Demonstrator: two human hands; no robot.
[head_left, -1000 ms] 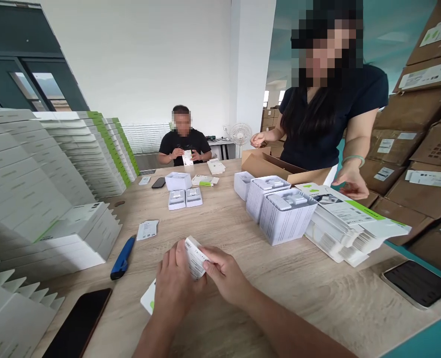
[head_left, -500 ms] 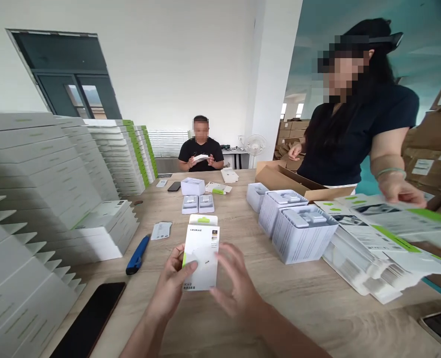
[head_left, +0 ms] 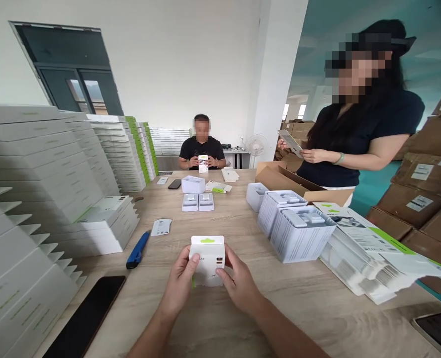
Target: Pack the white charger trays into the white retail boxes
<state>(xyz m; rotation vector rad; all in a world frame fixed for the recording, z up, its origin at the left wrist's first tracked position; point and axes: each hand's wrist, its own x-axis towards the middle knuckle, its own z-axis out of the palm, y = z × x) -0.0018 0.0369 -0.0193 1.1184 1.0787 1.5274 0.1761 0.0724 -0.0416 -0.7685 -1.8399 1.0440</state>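
1. since half a second ago the small white box has come down lower and nearer the table, and the right hand, then open and off it, has closed onto it.
2. the left hand wraps the box's left edge, thumb on the front and fingers behind. the right hand pinches the right edge the same way. both are curled snug on the box, which is upright just above the table in front of the person, green tab on top.
3. this box looks closed and whole, so its assembly seems done. it is not yet among the stacked white boxes on the left.
4. the filled white trays and flat printed cartons on the right seem to be unpacked work.
5. the blue cutter and dark phone lie untouched to the left.
6. a standing person at the right holds a card in their own hands.
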